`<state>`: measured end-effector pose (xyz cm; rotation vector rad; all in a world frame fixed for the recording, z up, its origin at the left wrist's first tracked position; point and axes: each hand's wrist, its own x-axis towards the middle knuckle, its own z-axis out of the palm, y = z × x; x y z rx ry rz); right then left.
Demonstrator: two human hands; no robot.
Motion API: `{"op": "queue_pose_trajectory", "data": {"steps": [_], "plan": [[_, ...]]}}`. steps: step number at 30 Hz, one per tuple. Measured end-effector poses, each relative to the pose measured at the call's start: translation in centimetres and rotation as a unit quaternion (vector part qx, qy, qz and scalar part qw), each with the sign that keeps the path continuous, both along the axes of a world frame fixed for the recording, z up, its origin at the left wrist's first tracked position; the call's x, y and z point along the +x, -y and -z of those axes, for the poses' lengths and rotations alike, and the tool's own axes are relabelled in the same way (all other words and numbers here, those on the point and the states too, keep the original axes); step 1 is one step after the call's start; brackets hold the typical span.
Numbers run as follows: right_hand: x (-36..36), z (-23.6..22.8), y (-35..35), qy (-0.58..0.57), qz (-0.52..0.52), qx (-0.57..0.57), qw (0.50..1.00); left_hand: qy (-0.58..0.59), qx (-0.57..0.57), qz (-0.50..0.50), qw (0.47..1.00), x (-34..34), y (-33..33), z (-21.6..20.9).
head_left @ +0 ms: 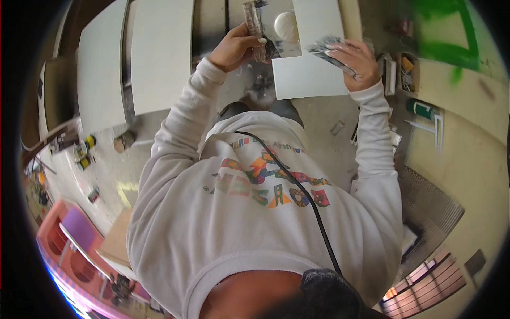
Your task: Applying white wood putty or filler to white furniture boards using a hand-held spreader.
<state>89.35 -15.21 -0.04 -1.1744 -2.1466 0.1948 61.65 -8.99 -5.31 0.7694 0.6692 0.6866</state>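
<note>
My left hand (234,48) is closed round a long, stained brownish-grey strip (254,26), which stands away from me at the upper middle. To the right of the strip, a round white lump (287,25) sits on a grey surface (291,49). My right hand (360,63) grips a crumpled grey pad (325,47), whose exact kind I cannot make out. The pad is over the white L-shaped panel (308,80), near its right edge; whether it touches the panel is unclear.
Two large white panels (162,58) (103,69) lie to the left. A box with small items (408,77) and a paint roller (422,109) are on the right. A can (125,141) and yellow-and-black containers (85,151) stand left on the floor. A black cable (297,186) crosses my shirt.
</note>
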Motion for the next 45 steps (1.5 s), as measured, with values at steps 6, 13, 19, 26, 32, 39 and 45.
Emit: {"op": "queue_pose_trajectory", "data": {"steps": [6, 13, 19, 26, 32, 39, 45], "plan": [[0.2, -3.0, -1.8, 0.188, -0.016, 0.142, 0.972, -0.015, 0.089, 0.076, 0.993, 4.8, -3.5, -0.3], [6.1, 5.4, -2.0, 0.111, 0.021, -0.082, 0.99, -0.084, 0.112, -0.065, 0.988, 5.7, -4.5, 0.7], [10.9, 24.0, -1.2, 0.088, 0.26, -0.215, 0.937, -0.035, 0.014, -0.186, 0.982, 4.3, -1.6, -0.5], [5.9, 24.4, -0.6, 0.271, 0.306, -0.426, 0.807, -0.036, -0.034, -0.193, 0.98, 0.4, 3.1, 0.9], [11.7, 27.0, -4.7, 0.061, 0.567, -0.492, 0.658, -0.026, -0.07, -0.225, 0.971, -2.0, 6.1, 0.9], [4.3, 25.4, -9.3, 0.137, 0.548, -0.491, 0.663, -0.028, -0.087, -0.269, 0.959, -6.3, 9.1, 1.7], [-4.5, 23.8, -8.9, 0.177, 0.413, -0.479, 0.754, -0.02, -0.102, -0.29, 0.951, -8.7, 10.8, 2.6]]}}
